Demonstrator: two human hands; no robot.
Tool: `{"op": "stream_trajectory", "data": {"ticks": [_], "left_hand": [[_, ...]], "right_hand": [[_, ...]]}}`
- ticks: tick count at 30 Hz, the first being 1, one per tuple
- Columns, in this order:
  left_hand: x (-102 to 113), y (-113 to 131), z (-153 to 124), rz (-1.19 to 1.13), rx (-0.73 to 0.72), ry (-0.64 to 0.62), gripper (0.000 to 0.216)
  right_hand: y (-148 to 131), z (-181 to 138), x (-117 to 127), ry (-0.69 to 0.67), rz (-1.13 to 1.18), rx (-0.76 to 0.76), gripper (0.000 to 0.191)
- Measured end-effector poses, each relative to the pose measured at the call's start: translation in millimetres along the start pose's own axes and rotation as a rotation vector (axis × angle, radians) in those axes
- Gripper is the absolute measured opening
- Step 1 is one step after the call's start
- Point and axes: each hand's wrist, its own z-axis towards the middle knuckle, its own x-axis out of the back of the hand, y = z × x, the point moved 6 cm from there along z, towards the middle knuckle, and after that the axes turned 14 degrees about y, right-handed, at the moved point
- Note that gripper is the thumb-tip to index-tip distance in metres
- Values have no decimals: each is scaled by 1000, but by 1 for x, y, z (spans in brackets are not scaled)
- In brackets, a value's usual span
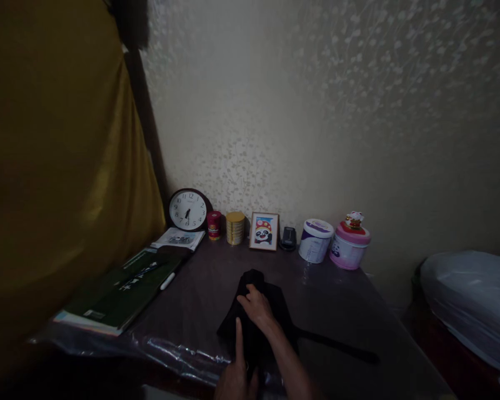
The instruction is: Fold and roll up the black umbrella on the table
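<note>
A black cloth item (275,303) with a long thin strap (337,341) trailing to the right lies on the dark table; its exact kind is hard to make out in the dim light. Near its bunched upper end, my right hand (258,308) is closed on the cloth, thumb and index finger on the fabric and the other fingers curled out of sight. My left hand (235,380) rests at the near part of the cloth, index finger stretched forward and thumb apart. Nothing shows held in it.
Along the back of the plastic-covered table (183,311) stand a clock (187,210), a red can (214,226), a yellow tin (235,229), a framed panda picture (264,232), a small black object (289,238) and two tubs (315,241). Green book (129,286) and white pen (167,281) lie left.
</note>
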Motion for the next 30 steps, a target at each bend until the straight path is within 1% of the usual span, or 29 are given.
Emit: {"op": "stream_trajectory", "data": {"ticks": [3,8,12,15,17,19,21,22,24,26,30], "left_hand": [[-3,0,2,26,-45,-34,84],[-8,-2,5,114,-72,-80,81],[-10,-7,6,112,-58,-67,78],[-11,-12,8,89,-36,-49,77],[-12,-14,8,74,-29,-55,76],[-11,-15,9,69,-13,-66,75],[-10,-15,9,74,24,-80,74],[-9,-15,9,75,46,-88,74],[-8,-15,9,77,78,-101,75],[-9,-16,9,88,97,-106,75],[-11,-17,11,131,120,-99,73]], "right_hand": [[-1,1,-2,-18,37,14,41],[-6,-2,-13,-172,136,94,32],[-11,-7,-15,-236,167,153,26],[-16,-15,-9,-250,207,243,24],[-18,-22,1,-212,298,302,24],[-15,-26,17,-79,378,345,27],[-6,-29,30,82,388,373,28],[0,-30,33,132,374,390,27],[10,-29,31,160,343,436,27],[19,-23,22,156,313,478,27],[31,10,5,156,244,512,30]]}}
